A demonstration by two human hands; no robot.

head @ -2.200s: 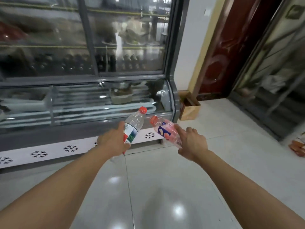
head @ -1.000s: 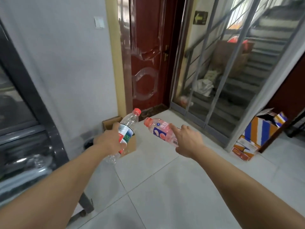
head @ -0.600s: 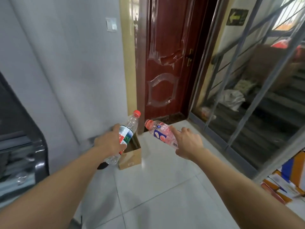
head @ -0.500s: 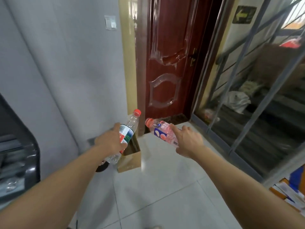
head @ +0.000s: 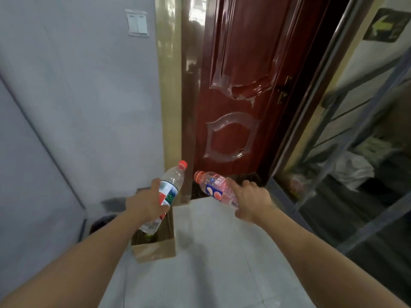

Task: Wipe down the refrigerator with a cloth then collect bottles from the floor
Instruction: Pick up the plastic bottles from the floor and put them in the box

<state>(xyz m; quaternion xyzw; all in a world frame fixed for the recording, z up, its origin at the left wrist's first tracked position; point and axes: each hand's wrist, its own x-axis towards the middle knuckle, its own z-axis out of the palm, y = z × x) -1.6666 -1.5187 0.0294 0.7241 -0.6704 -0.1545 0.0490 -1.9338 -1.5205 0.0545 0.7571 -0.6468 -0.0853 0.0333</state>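
Holding one bottle in each hand, the person stands over an open carton [head: 155, 247] on the floor [head: 222, 252], set against the wall [head: 77, 107] beside the door [head: 233, 85]. The left hand [head: 146, 204] is wrapped round the label band of the clear bottle [head: 168, 194], cap up and tilted right, its base hanging just above the carton's mouth. The right hand [head: 249, 201] grips the pink bottle [head: 215, 188] near its base, index finger [head: 233, 187] laid along the side, cap pointing left toward the other cap. Both bottles are airborne; neither touches the carton or the floor. The two caps are near but apart.

Judged risks:
- The pink bottle sits to the right of the carton's right edge, over bare tile. Released from there, it would likely miss, land on the floor and roll toward the door threshold.
- The carton is narrow and something greenish already lies inside; what it is cannot be told. A bottle dropped on end may bounce off the contents or the rim and tip out.
- The carton looks light. A knock against its near edge could shift or topple it.
- Moving both hands in together could clash the caps and loosen a grip.
- The refrigerator is out of frame, so the wiping step cannot be verified.
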